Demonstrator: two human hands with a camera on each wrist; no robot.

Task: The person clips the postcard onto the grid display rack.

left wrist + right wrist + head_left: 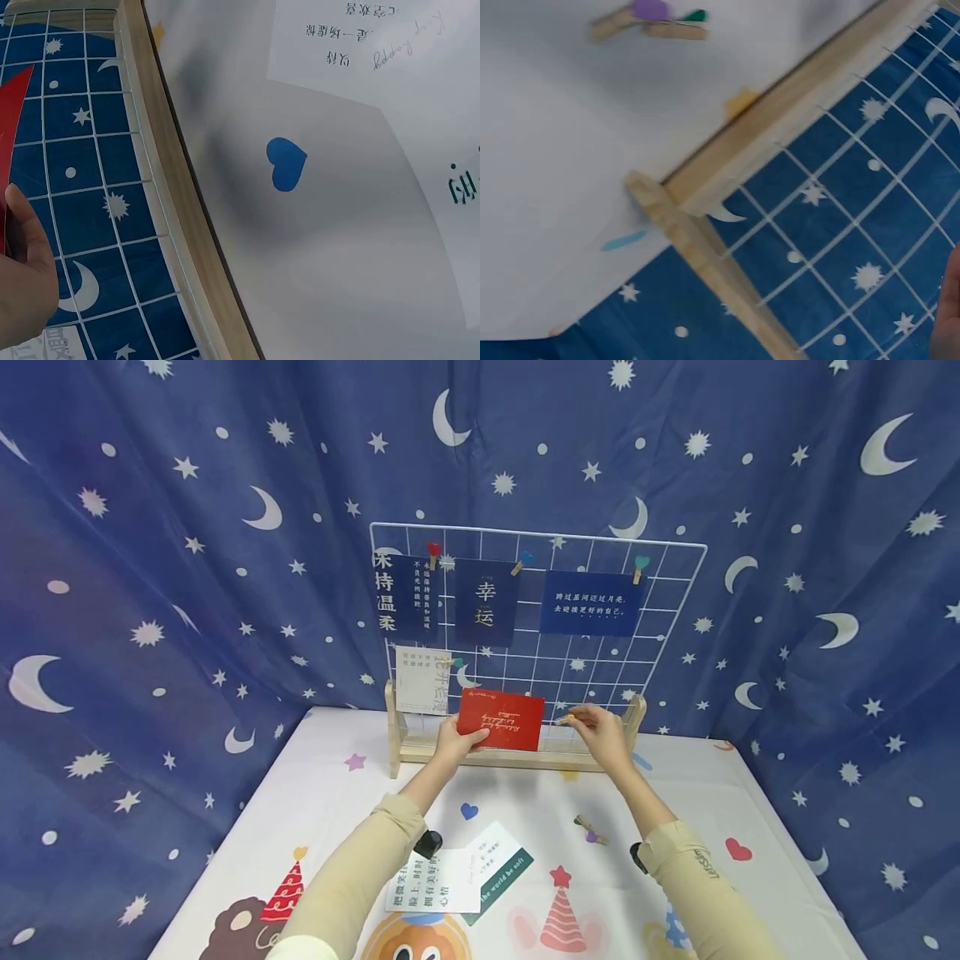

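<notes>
My left hand [454,743] pinches a red card [517,720] by its lower left, thumb on the front, holding it before the lower middle of a white wire grid [537,664]. In the left wrist view the red card [10,127] shows only at the left edge, with the hand [28,277] below it. To the card's right, my right hand [603,739] pinches a small wooden clothespin with a yellow top [566,719] between thumb and fingertips. Only a sliver of that hand [946,307] enters the right wrist view, and the clothespin is out of it.
Clothespins hold three dark blue cards [484,603] along the grid's top and a white card [422,681] lower left. The grid stands in a wooden base [495,758]. Nearer lie white cards [450,881], a green-edged card [504,885] and spare clothespins [590,830].
</notes>
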